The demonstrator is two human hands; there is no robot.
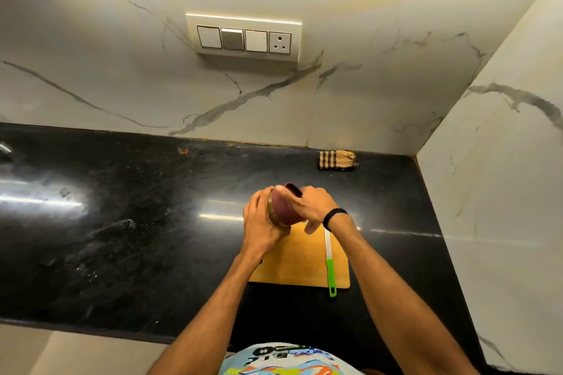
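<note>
Above the far edge of a wooden cutting board (300,262), I hold a jar (281,210) with dark reddish contents, tilted on its side. My left hand (262,222) grips its body near the gold-rimmed neck. My right hand (313,205) curls over the far end, where a dark red lid (294,189) shows. On the board's right side lies a knife (329,265) with a white blade and a green handle, its handle end reaching past the board's near edge.
The board sits on a black polished stone counter (137,222). A small checked cloth (336,159) lies at the back near the marble wall. A switch panel with a socket (243,36) is on the backsplash. A marble side wall (502,192) bounds the counter on the right.
</note>
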